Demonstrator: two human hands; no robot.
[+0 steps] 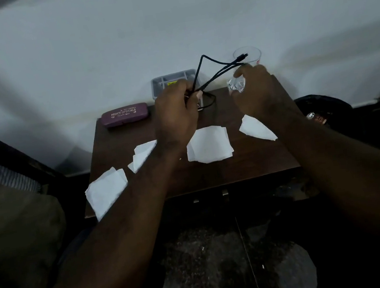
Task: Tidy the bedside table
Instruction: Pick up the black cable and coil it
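**Two hands gather a black cable over a cluttered bedside table**

Nearest, four white tissues lie scattered across the front of the dark wooden bedside table. Above them, the left hand has its fingers curled around loops of a black cable. The right hand pinches the cable's far strands. Behind sit a purple glasses case, a grey tray and a clear cup against the wall.

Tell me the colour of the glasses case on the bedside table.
Purple, with light lettering on its lid; the glasses case shows best in the head view.
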